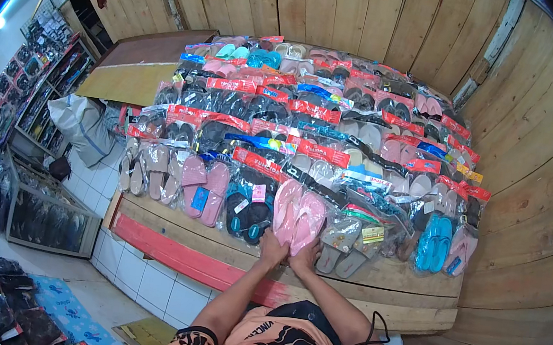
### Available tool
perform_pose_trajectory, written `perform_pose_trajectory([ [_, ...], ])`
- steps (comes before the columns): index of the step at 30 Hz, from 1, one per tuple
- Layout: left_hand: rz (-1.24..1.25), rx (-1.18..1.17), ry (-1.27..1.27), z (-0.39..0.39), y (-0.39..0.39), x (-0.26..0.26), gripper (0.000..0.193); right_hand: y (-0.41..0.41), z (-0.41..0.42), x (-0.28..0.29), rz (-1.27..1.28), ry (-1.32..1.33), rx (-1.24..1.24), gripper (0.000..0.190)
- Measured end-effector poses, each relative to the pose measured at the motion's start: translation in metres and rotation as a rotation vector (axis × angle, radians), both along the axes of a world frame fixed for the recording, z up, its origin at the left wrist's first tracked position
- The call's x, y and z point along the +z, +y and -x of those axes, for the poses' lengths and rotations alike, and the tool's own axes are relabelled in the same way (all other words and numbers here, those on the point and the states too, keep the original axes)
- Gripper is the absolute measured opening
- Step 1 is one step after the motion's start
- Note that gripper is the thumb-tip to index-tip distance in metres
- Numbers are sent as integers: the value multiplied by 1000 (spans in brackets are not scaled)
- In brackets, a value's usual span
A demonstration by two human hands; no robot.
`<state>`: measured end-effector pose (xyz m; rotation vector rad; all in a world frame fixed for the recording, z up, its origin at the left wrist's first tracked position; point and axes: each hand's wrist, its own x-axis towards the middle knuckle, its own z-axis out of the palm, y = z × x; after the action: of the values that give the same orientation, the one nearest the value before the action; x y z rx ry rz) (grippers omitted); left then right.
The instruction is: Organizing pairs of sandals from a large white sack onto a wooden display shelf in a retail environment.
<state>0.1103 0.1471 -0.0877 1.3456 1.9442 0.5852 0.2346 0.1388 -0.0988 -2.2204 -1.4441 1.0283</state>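
A pair of pink flip-flops [299, 212] in clear plastic lies at the front of a wooden display table [239, 256]. My left hand [273, 249] grips the heel end of the left one, and my right hand [305, 256] grips the heel end of the right one. Just left of them are dark sandals with teal straps [248, 213], bagged under a red header card. Grey sandals with studded straps [345, 247] lie close to my right hand. Further left sits a pair of pink slides [203, 189]; bright blue sandals [434, 243] lie towards the right end.
Rows of bagged footwear [316, 109] cover the table back to a wooden plank wall [344, 14]. Another plank wall [527, 216] closes the right side. On the left stand a white sack [80, 128] and a glass display case [53, 219]; packaged goods [3, 299] lie low in the corner.
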Motion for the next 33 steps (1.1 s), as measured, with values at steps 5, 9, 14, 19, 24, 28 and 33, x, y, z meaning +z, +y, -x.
perform_pose_trajectory([
  [5, -201, -59, -265, 33, -6, -37, 83, -2, -1, 32, -131, 40, 161, 136],
  [9, -106, -267, -529, 59, -2, -20, 94, -9, -20, 29, -160, 214, 218, 134],
  [14, 10, -353, -875, 68, 4, 14, 110, -23, -20, 14, -298, 301, 117, 95],
  [19, -199, -493, -481, 78, 8, 8, 118, -25, -30, 5, -312, 204, 223, 77],
  [24, 24, -219, -210, 70, -9, 0, 109, -32, -47, -19, -414, 62, 309, 78],
  [28, -262, -564, 398, 76, -6, 8, 89, -17, -43, 19, -523, -126, 491, 70],
  [33, -606, -612, 383, 91, 2, -25, 66, 4, -55, 29, -803, -301, 716, 45],
])
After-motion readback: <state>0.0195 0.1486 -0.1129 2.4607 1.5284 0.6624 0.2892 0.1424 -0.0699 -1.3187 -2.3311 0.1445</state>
